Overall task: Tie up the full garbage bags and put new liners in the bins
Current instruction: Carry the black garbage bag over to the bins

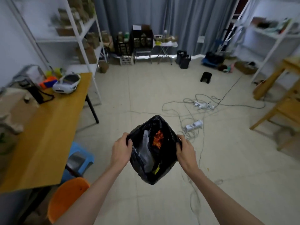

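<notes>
A black garbage bag (151, 172) hangs in the air in front of me, its mouth held wide. Inside it I see clear plastic wrapping and an orange-red wrapper. My left hand (121, 150) grips the left edge of the bag's rim, fingers curled over it. My right hand (185, 148) grips the right edge the same way. Two black bins (184, 59) stand far off by the curtain, and a small black bin (206, 77) lies tipped on the floor.
A wooden table (48, 137) runs along my left, with an orange chair (65, 200) and blue stool (79, 158) beside it. Cables and power strips (194, 125) sprawl over the floor to the right. White shelving stands on both sides, wooden furniture (282, 101) at right.
</notes>
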Demonstrator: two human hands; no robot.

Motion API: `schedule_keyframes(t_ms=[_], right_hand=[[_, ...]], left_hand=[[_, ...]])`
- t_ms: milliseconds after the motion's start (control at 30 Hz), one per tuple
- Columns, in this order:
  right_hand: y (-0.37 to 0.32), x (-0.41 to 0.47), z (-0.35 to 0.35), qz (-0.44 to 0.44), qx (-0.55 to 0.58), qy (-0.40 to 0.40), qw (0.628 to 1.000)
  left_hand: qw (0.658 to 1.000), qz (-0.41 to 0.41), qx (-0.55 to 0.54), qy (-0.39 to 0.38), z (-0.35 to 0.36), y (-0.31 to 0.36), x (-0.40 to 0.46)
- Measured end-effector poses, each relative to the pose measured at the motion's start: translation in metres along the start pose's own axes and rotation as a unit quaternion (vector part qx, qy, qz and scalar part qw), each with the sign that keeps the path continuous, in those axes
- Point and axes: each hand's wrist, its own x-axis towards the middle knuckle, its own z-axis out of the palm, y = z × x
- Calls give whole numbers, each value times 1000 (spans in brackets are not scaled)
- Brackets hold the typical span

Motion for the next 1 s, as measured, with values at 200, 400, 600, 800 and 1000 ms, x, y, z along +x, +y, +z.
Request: schedule_keyframes(t_ms=[200,400,600,800,1000], right_hand=[[-15,82,-13,-5,19,47,999],[-8,216,-12,11,47,73,996],[-18,363,-13,10,60,80,995],[-44,488,-7,3,54,77,996],[-68,622,25,-5,58,75,995]], left_hand=[[999,40,-1,-2,0,39,84],[998,59,-18,-19,42,72,211],[997,66,-38,2,71,107,344],[997,63,-38,14,76,127,464],[997,72,-30,27,86,131,608]])
